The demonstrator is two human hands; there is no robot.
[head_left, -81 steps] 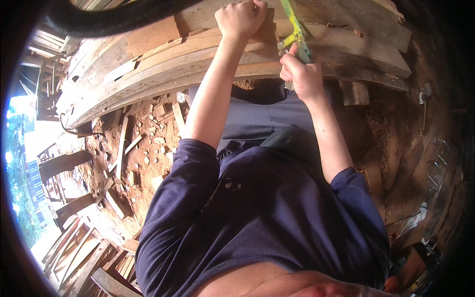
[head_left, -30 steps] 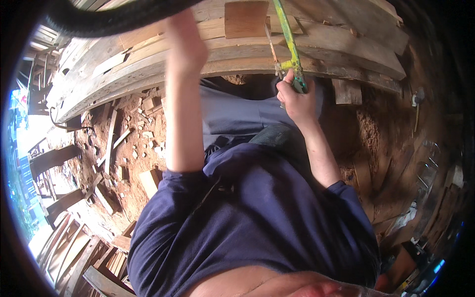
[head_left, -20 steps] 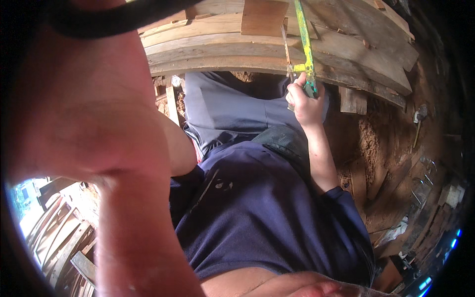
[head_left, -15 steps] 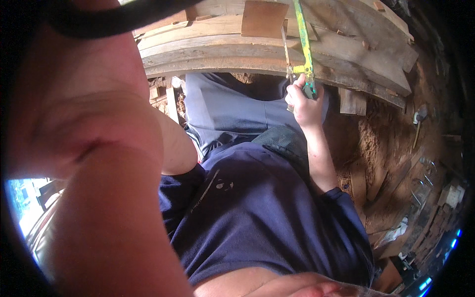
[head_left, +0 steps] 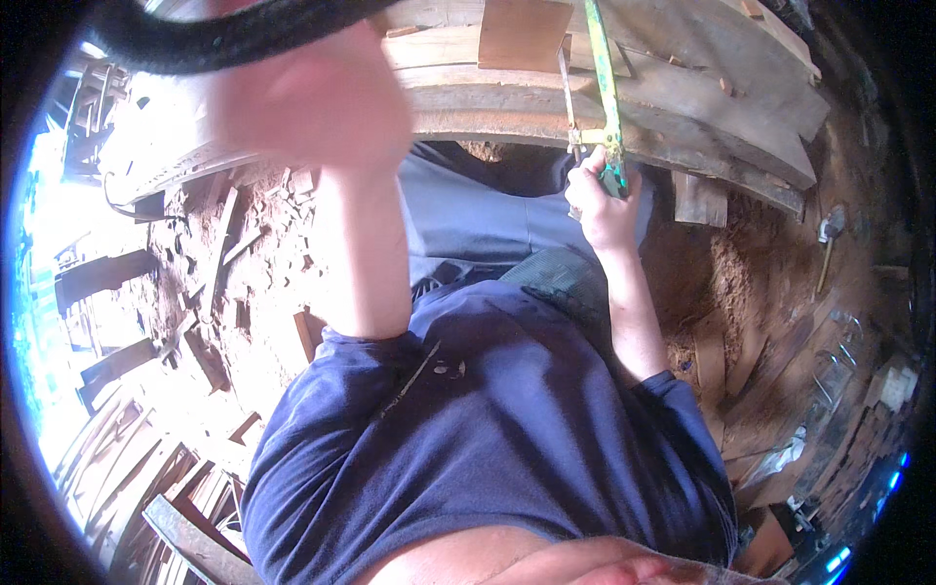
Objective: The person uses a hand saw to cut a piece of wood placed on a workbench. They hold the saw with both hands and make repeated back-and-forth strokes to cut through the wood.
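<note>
A hacksaw [head_left: 604, 73] with a chipped yellow-green frame is gripped by its handle in my right hand [head_left: 606, 200], fingers wrapped round it. Its narrow blade points away from me over the plank bench [head_left: 682, 112]. Beside the blade's far part lies a thin brown wooden board [head_left: 524, 34]; I cannot tell whether the two touch. My left hand [head_left: 317, 97], raised close to the camera, is smeared by motion. A black band [head_left: 244, 39] crosses in front of it, and its fingers cannot be made out.
Small wood offcuts [head_left: 726, 86] lie on the bench. Wood scraps [head_left: 224, 244] litter the earthen ground at left, with stacked timber [head_left: 195, 531] at lower left. A hammer-like tool [head_left: 827, 244] and more scrap lie at right.
My left hand and forearm have swung away from the camera toward the bench, uncovering the ground at left. My right hand and the hacksaw have hardly moved.
</note>
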